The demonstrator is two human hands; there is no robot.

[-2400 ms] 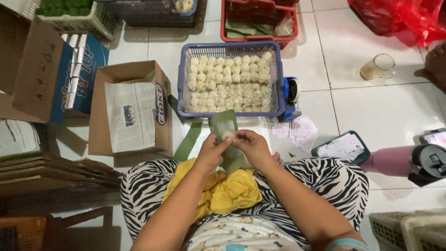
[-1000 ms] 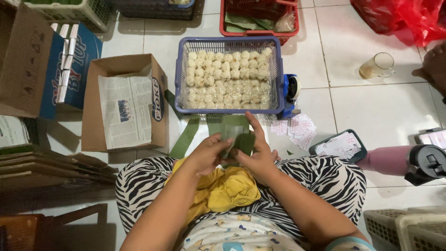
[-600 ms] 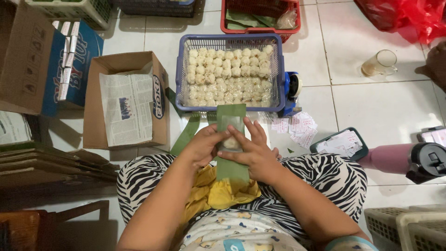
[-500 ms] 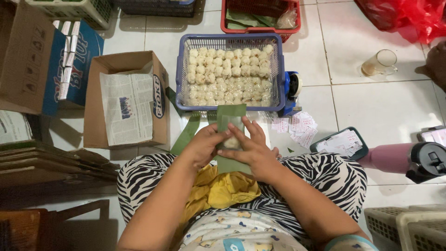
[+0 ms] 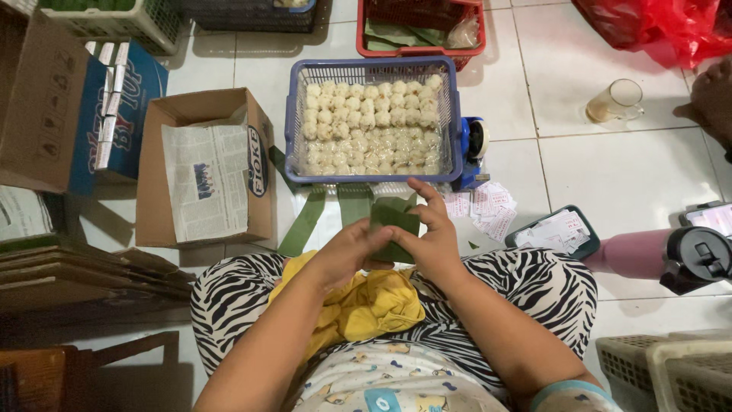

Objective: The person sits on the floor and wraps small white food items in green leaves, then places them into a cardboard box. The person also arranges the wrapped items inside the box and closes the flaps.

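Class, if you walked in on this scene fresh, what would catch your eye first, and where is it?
Both hands, left hand and right hand, meet over the lap, folding a green leaf. Just beyond them sits a blue basket packed with pale dumplings. A yellow cloth lies on the zebra-print lap.

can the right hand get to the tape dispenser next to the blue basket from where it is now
Probably yes: the tape dispenser sits on bare tile just beyond the right hand, nothing between, though that hand is pinching the folded green leaf.
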